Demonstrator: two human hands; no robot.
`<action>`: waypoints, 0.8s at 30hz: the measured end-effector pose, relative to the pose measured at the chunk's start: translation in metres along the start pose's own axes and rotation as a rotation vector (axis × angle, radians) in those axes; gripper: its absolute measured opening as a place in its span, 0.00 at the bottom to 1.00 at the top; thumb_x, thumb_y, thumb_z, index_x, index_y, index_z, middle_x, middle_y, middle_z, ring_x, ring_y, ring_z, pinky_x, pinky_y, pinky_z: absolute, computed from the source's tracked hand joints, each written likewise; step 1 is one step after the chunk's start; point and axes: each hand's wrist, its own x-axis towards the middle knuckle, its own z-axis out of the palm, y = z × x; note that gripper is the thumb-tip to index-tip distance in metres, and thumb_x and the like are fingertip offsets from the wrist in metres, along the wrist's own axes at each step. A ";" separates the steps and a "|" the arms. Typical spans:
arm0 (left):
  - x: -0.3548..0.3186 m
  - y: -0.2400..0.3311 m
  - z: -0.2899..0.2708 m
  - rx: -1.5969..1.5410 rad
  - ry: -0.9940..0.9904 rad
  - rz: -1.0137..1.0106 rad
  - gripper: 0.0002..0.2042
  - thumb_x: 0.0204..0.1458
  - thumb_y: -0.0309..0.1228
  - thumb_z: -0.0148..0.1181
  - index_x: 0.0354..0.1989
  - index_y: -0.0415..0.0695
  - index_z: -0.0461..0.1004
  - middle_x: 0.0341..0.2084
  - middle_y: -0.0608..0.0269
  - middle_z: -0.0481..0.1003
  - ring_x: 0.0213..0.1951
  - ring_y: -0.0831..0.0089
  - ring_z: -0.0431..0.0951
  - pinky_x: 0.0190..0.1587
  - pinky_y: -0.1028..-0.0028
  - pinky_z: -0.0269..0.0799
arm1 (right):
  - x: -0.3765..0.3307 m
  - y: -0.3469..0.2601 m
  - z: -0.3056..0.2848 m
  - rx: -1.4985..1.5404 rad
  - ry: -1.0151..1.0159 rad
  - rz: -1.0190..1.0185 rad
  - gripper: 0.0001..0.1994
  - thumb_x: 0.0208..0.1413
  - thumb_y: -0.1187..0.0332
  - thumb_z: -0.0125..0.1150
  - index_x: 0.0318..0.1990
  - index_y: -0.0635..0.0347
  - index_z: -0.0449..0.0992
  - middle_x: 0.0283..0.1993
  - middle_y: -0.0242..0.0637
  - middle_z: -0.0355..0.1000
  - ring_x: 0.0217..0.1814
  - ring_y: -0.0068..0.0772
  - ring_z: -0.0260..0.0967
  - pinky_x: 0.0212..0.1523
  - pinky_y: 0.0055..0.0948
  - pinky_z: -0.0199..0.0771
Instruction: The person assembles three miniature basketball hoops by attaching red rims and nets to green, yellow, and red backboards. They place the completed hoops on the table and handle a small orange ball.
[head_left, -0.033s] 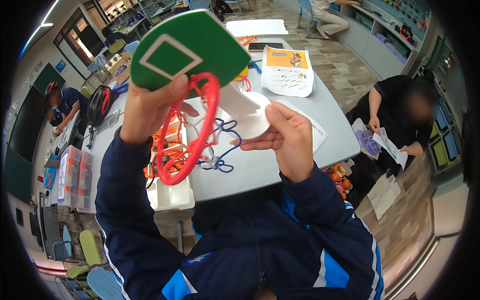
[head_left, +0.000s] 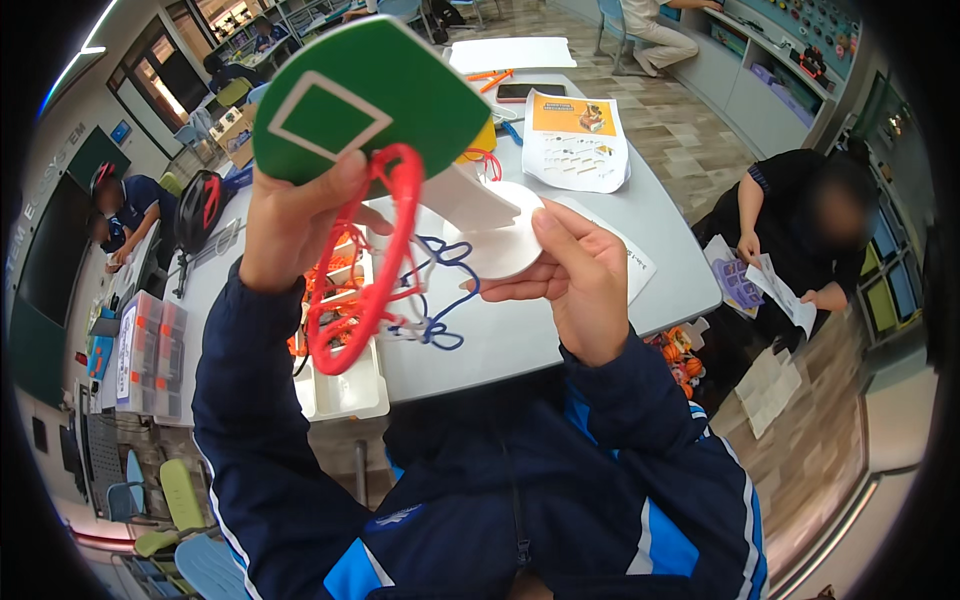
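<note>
A toy basketball hoop is up in front of me over the table. My left hand point(head_left: 295, 225) is closed on the lower edge of its green backboard point(head_left: 430, 100), which bears a white outlined square, with the thumb on the front. From the board sticks out a red ring point(head_left: 392, 255), with a white and blue net point(head_left: 447, 255) hanging below it. My right hand point(head_left: 590, 275) pinches a round white base point(head_left: 500, 255), thumb on top and fingers underneath. A white post point(head_left: 465, 205) runs between base and backboard; the board hides its upper end.
On the table point(head_left: 480, 365) are a white tray point(head_left: 350, 390) of orange parts, a printed sheet point(head_left: 575, 145) and a phone point(head_left: 530, 92). Clear boxes point(head_left: 150, 355) stand at left. A person point(head_left: 800, 230) holding papers sits at right, near a container of small balls point(head_left: 685, 365).
The green backboard and red ring have shifted slightly left, with my left hand. The net has swung a little. My right hand stays almost still.
</note>
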 end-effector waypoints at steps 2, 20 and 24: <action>-0.006 -0.008 -0.006 -0.062 0.026 0.094 0.19 0.55 0.21 0.63 0.56 0.37 0.71 0.46 0.56 0.77 0.47 0.66 0.79 0.48 0.67 0.77 | -0.004 0.000 0.003 -0.002 0.006 -0.003 0.23 0.68 0.63 0.48 0.58 0.80 0.67 0.42 0.59 0.78 0.36 0.52 0.81 0.35 0.38 0.87; -0.035 -0.009 0.005 0.040 0.036 0.102 0.25 0.47 0.24 0.72 0.54 0.35 0.71 0.44 0.50 0.79 0.43 0.62 0.82 0.43 0.65 0.83 | -0.021 0.007 0.014 -0.096 0.040 -0.127 0.23 0.69 0.63 0.49 0.61 0.78 0.66 0.45 0.54 0.77 0.36 0.42 0.81 0.34 0.32 0.87; -0.037 -0.014 0.007 -0.072 0.002 0.005 0.21 0.49 0.21 0.69 0.53 0.33 0.72 0.42 0.47 0.79 0.41 0.60 0.82 0.34 0.63 0.87 | -0.022 0.016 0.010 -0.118 0.037 -0.066 0.23 0.68 0.64 0.50 0.61 0.78 0.66 0.45 0.54 0.77 0.35 0.41 0.81 0.34 0.31 0.87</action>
